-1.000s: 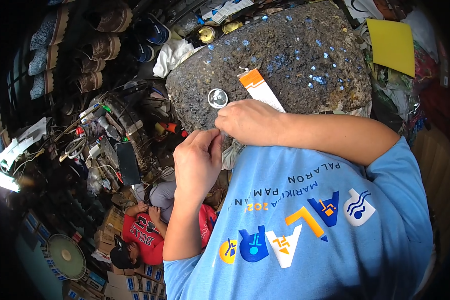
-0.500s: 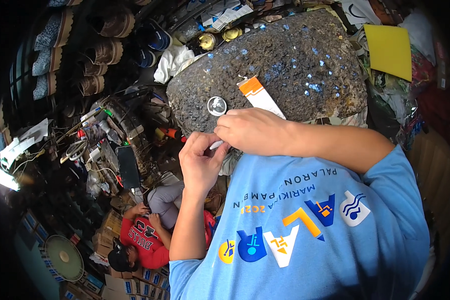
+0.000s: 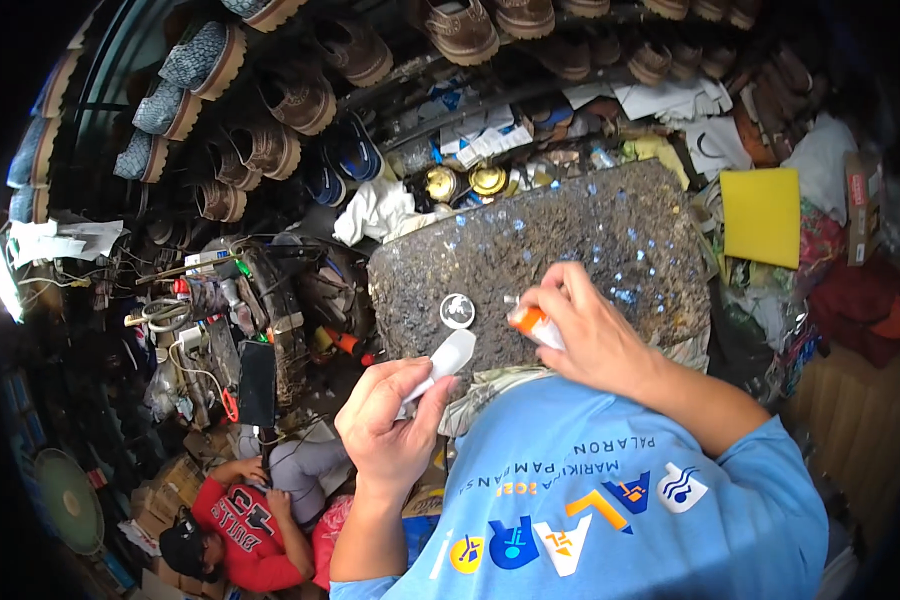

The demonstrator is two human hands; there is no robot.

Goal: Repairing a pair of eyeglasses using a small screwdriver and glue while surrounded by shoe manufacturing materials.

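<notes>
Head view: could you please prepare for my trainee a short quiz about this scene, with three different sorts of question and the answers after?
1. Which of the two hands holds the orange-and-white packet?
2. True or false: the round disc lies on the dark slab.
3. Fill in the missing colour: the left hand holds a ____ object.

Key:
1. The right hand.
2. True.
3. White.
</notes>
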